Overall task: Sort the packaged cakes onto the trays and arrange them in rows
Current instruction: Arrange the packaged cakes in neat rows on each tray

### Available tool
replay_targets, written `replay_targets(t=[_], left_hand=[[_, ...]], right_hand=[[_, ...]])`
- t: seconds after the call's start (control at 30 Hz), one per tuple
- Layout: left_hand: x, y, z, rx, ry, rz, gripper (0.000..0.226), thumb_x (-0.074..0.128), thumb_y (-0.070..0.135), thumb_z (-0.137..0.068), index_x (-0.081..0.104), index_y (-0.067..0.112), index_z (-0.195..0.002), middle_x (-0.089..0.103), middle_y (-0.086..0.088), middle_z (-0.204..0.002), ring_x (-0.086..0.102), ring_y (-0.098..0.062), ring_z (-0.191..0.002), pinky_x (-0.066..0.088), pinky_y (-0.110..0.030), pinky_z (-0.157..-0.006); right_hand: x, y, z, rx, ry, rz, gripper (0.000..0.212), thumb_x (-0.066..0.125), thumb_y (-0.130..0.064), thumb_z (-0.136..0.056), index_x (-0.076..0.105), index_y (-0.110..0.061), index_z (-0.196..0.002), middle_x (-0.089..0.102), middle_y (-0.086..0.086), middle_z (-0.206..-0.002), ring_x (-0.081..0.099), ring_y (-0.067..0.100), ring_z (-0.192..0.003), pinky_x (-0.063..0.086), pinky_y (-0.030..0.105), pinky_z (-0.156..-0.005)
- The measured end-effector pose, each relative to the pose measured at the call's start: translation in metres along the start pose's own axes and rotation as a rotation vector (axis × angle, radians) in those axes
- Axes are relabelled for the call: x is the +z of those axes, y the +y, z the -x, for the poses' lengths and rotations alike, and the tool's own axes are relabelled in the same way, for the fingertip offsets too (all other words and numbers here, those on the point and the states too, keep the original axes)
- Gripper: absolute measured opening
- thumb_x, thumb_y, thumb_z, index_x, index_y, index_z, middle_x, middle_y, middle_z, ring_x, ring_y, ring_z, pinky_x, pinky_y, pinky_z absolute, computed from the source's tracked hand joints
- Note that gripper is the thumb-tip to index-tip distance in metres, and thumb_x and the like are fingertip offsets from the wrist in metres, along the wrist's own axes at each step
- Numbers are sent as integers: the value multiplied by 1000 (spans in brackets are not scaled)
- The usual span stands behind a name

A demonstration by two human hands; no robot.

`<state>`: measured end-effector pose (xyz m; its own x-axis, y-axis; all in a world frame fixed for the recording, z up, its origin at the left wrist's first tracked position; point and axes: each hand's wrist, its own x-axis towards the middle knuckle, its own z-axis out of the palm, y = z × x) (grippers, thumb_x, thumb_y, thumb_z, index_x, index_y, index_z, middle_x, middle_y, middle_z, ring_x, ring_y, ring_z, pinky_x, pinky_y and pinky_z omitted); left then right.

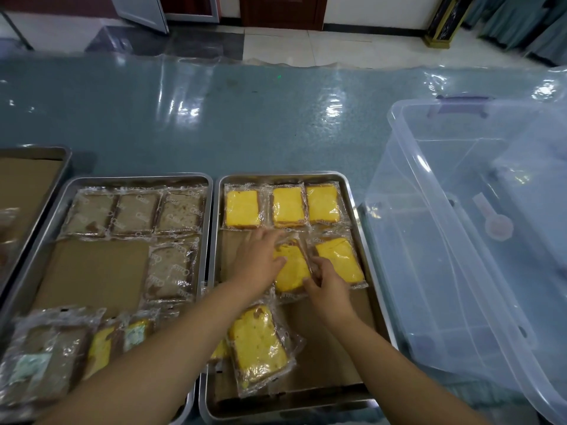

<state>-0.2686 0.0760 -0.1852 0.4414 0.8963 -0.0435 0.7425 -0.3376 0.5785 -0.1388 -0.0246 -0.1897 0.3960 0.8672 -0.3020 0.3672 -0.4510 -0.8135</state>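
Packaged cakes (288,207) look about half sorted. On the right tray (353,194), second row, the left hand (260,256) presses flat fingers on a yellow cake (291,271) while the right hand (328,283) pinches its wrapper. The left tray (138,179) and near-left pile (46,348) remain unfinished.

Two steel trays stand side by side on the counter, both lined with brown paper. The right tray (352,207) carries yellow cakes in clear wrap: a far yellow row (288,207) of three, a second-row cake (340,259) at the right, a tilted cake (291,271) just beside it, and a loose cake (257,345) lying askew nearer. The left tray (138,180) holds a brown row (135,213) of three and a fourth brown cake (170,268) under the rightmost one.
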Motion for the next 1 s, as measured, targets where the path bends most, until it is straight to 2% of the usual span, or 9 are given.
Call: replay_targets(t=[0.1,0.17,0.3,0.4,0.43,0.5,0.53,0.6,1.0], left_hand=[[13,0,12,130,-137,-127,59,62,38,-84,39,36,-138,36,6,-145,28,-20,-133,25,-38,-106],[22,-1,15,172,-231,-200,59,55,41,-88,34,34,-142,24,2,-153,16,-21,-140,14,-40,-112],[29,-1,13,197,-304,-251,63,50,43,-91,23,30,-146,8,0,-158,1,-19,-144,-2,-34,-111],[30,2,8,251,-335,-312,68,53,43,-90,20,26,-148,1,-2,-158,-7,-19,-144,-14,-33,-105],[30,2,6,268,-340,-327,69,54,42,-90,19,26,-148,0,-2,-158,-8,-19,-143,-16,-33,-105],[30,2,4,295,-350,-354,69,54,38,-91,18,25,-148,-3,-1,-158,-12,-18,-143,-19,-33,-106],[30,2,4,305,-354,-367,69,54,36,-91,17,26,-148,-4,-1,-158,-15,-17,-142,-21,-34,-105],[30,2,3,313,-362,-378,68,53,33,-92,15,26,-149,-7,0,-157,-20,-16,-141,-23,-34,-105],[31,-7,5,313,-480,-383,64,32,39,-99,-10,30,-147,-31,3,-148,-36,-15,-133,-24,-35,-106]], right_hand=[[0,-3,-1,-9,20,33,45,59,-15,-91,42,-18,-132,61,-15,-94,55,-5,-78,39,6,-60],[-4,-3,2,-60,24,208,41,59,-21,-91,45,-20,-129,65,-7,-103,60,6,-86,45,19,-65],[-21,3,10,-424,230,704,14,66,-14,-84,68,-15,-98,66,0,-86,62,21,-75,41,25,-52],[-29,10,10,-625,293,720,20,57,-18,-83,71,-10,-95,69,9,-95,63,29,-90,51,32,-73],[-30,12,8,-575,222,739,30,53,-22,-87,66,-9,-111,65,12,-115,58,34,-109,48,38,-90],[-32,23,5,-412,34,849,51,43,-30,-97,32,-14,-144,24,10,-152,16,31,-143,14,40,-117],[-33,29,3,-374,-18,912,55,33,-35,-100,12,-18,-149,3,6,-155,-6,26,-145,-4,37,-118],[-33,39,1,-377,-55,995,55,20,-39,-101,-9,-23,-146,-15,4,-154,-23,23,-140,-19,33,-113],[-23,40,-8,-322,-9,1013,58,22,-32,-101,-18,-23,-142,-20,7,-153,-27,26,-138,-21,36,-112]])
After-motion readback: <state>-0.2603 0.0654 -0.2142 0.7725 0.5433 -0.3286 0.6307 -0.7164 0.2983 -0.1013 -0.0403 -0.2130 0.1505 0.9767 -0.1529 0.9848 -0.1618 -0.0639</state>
